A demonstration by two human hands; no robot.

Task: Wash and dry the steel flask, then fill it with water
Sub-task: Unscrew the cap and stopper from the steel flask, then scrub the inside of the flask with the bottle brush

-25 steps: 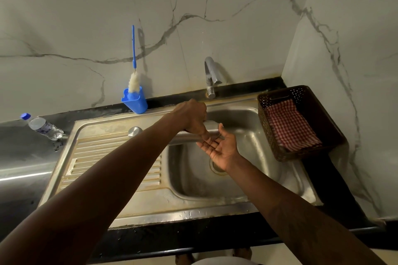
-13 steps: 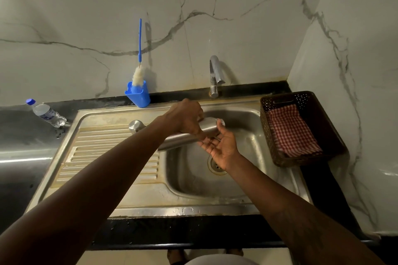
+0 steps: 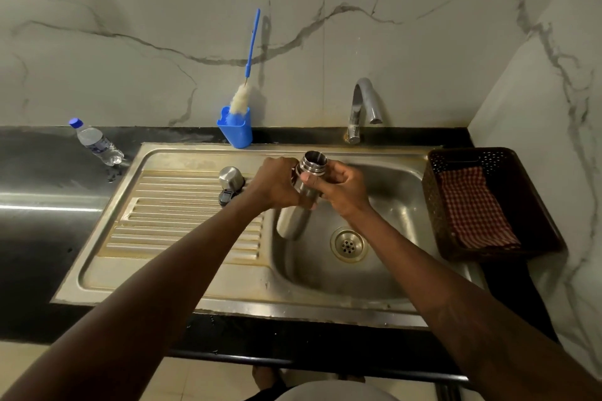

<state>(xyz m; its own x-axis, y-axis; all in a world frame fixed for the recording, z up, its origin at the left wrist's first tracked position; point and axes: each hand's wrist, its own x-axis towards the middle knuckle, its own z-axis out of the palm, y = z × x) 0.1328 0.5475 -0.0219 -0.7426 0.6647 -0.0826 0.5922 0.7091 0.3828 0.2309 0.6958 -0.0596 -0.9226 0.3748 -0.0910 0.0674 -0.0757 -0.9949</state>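
The uncapped steel flask (image 3: 294, 216) is held over the left side of the sink basin (image 3: 384, 273), tilted with its open mouth up and away from me. My left hand (image 3: 277, 184) grips its upper body from the left. My right hand (image 3: 338, 187) curls round the neck from the right, thumb just under the threaded rim. The flask's steel cap (image 3: 230, 177) stands on the drainboard, next to a small dark part. The tap (image 3: 361, 107) rises behind the basin; no water shows from it.
A blue holder with a bottle brush (image 3: 236, 127) stands at the sink's back edge. A plastic water bottle (image 3: 96, 142) is on the black counter at left. A brown basket with a red checked cloth (image 3: 475, 208) sits right of the basin. Marble walls close the back and right.
The flask has swung from nearly level to mouth-up. My right hand, open-palmed under the mouth before, now grips the neck. The view has tilted down a little.
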